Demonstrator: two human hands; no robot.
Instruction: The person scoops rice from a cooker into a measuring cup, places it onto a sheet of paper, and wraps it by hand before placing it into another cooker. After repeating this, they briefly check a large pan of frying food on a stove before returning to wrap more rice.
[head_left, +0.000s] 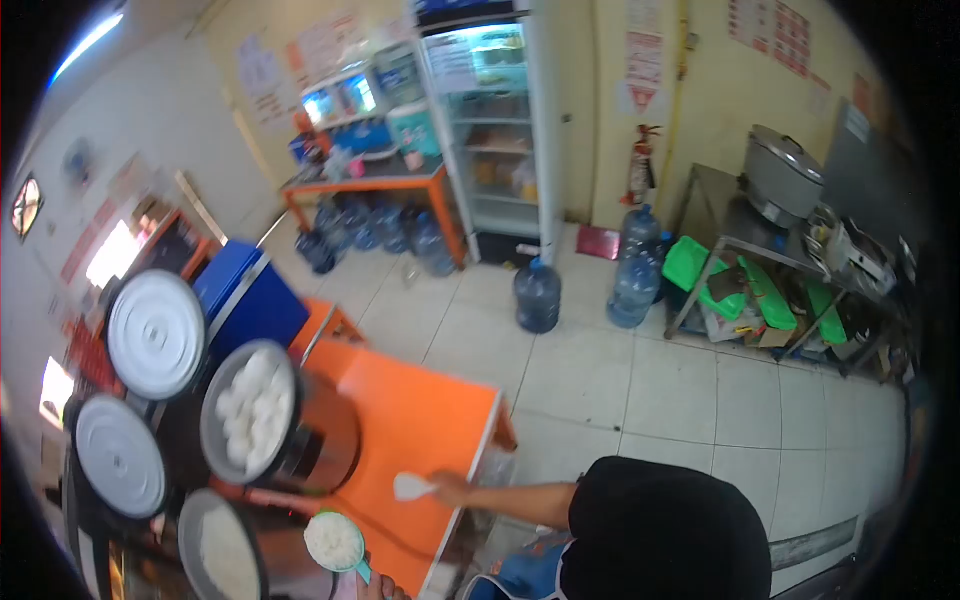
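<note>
My left hand (pixel 378 589), only partly in view at the bottom edge, grips the turquoise handle of a scoop (pixel 362 570). White rice (pixel 334 541) fills the scoop's bowl. My right hand (pixel 452 490) reaches over the orange table (pixel 425 400), closed round the handle of a white rice paddle (pixel 411 487). The paddle's blade points left. Left of the scoop stands a pot (pixel 285 545) with white contents that look like rice. Behind it, another tall pot (pixel 335 430) holds several rounded white pieces whose kind I cannot make out.
Two round grey lids (pixel 157 335) (pixel 120 455) stand at the left, near a blue cooler box (pixel 250 295). Large water bottles (pixel 537 297) stand on the tiled floor. A glass-door fridge (pixel 495 140) is behind; a metal rack (pixel 740 230) with a rice cooker (pixel 784 175) is at the right.
</note>
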